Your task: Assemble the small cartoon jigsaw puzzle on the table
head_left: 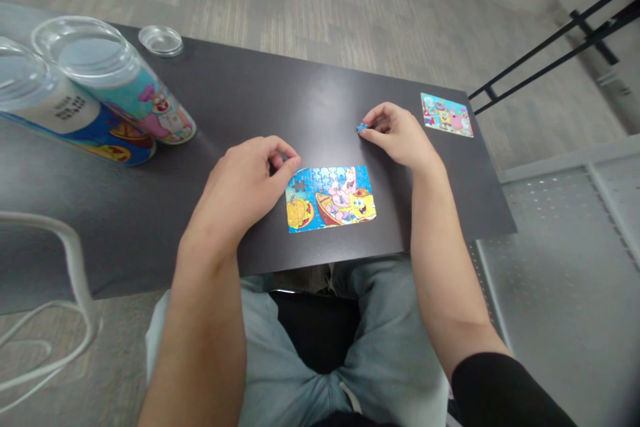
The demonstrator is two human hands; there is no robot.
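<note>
A jigsaw puzzle (345,204) with cartoon figures, a boat and a burger lies on the dark table near its front edge. One piece-shaped gap shows dark in its upper left part. My left hand (250,177) is at the puzzle's upper left corner, thumb and forefinger drawn together; whatever they may hold is hidden. Beyond the puzzle's upper right corner, my right hand (397,134) pinches a small blue puzzle piece (362,128) between thumb and fingertips, just over the table.
A small cartoon picture card (447,115) lies at the table's right end. Two clear-topped cartoon canisters, one pink and teal (160,104), one blue (75,114), stand at the left. Behind them is a clear round lid (161,40). A white cable (75,260) hangs at lower left.
</note>
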